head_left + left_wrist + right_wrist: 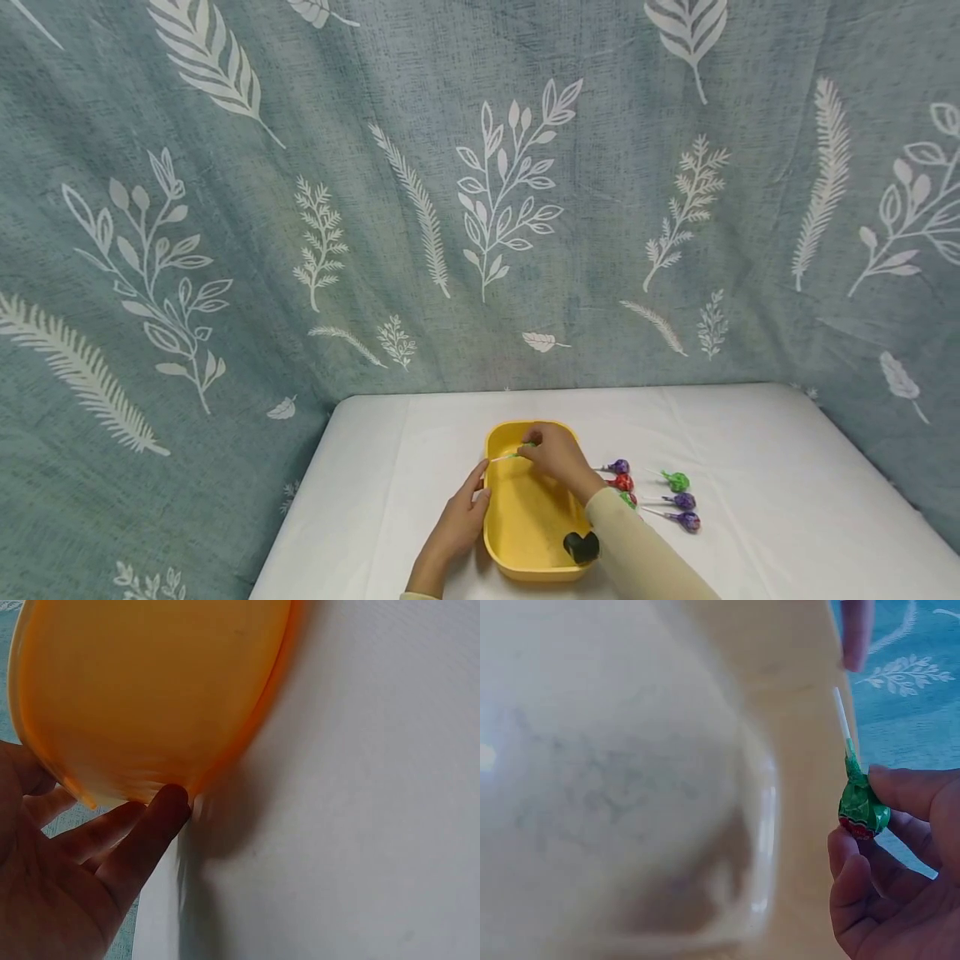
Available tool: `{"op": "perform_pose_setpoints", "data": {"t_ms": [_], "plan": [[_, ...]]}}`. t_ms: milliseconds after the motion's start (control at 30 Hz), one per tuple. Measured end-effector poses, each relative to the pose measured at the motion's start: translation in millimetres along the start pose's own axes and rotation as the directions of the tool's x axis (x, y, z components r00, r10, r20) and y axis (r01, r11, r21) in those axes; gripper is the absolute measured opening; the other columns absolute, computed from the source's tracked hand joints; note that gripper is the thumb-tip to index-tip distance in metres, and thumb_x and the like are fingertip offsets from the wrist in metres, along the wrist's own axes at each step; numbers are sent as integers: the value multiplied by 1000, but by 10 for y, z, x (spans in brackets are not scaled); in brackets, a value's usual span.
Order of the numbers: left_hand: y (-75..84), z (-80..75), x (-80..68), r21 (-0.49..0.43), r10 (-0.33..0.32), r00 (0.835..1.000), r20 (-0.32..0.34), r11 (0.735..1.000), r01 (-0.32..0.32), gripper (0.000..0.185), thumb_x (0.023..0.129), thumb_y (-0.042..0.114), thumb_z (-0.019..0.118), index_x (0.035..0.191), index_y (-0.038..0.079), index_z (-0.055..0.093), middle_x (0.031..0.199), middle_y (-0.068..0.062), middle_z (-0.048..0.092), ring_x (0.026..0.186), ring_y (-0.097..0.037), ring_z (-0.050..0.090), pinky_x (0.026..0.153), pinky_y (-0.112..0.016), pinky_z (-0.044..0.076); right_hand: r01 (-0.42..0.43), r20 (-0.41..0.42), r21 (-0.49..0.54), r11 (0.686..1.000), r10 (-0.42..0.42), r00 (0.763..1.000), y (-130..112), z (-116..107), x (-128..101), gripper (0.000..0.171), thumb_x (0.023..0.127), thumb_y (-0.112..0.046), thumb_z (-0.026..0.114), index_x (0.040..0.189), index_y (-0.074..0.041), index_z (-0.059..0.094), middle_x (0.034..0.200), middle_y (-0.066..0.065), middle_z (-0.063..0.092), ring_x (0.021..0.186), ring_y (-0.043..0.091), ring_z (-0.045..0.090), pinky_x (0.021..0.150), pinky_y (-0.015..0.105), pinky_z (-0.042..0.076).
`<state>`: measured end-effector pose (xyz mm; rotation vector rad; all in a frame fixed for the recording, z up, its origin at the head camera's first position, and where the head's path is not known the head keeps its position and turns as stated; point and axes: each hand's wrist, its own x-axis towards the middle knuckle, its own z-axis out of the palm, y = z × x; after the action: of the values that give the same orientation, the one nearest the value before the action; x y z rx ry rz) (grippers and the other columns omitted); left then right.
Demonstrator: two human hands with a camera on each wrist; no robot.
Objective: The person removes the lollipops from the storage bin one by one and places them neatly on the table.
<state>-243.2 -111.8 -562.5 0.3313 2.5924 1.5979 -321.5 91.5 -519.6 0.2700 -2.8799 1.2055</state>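
My right hand [557,454] reaches over the far end of the yellow tray [491,525] and pinches a lollipop [864,804] in a green wrapper. Its white stick points toward the tray's left rim in the head view. The thumb and fingers hold the wrapped candy end. My left hand [461,518] is at the tray's left side, with extended fingers [154,836] touching the outer wall. In the head view its index fingertip is close to the tip of the stick.
Several wrapped lollipops [684,502], purple, red and green, lie on the white table [750,450] right of the tray; my right forearm passes beside them. A black heart shape [581,547] shows at the tray's near right corner. A patterned curtain [420,333] hangs behind.
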Motion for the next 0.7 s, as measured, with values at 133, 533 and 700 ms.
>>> {"op": "perform_pose_setpoints", "data": {"t_ms": [133,533,700], "plan": [[-19,8,6,0,-20,1000,8,1000,20,52,108,19,45,158,13,35,140,-28,53,116,-43,62,100,-61,46,4,-26,42,999,-3,1000,-41,-82,-46,10,90,-17,78,95,-11,71,93,0,69,86,18,62,83,42,57],[-20,29,18,14,-25,1000,-3,1000,25,51,108,18,45,158,14,36,139,-27,54,117,-43,61,100,-62,45,12,-71,116,993,-3,997,-62,-247,-254,15,86,-20,82,95,-14,71,95,-3,69,89,19,67,77,40,59],[-25,25,20,15,-15,1000,-3,1000,15,51,108,18,45,158,13,36,139,-27,54,115,-43,62,100,-62,45,16,-93,128,992,-4,996,-56,-306,-365,14,87,-20,82,95,-15,71,93,-4,68,89,20,68,75,39,59]]}}
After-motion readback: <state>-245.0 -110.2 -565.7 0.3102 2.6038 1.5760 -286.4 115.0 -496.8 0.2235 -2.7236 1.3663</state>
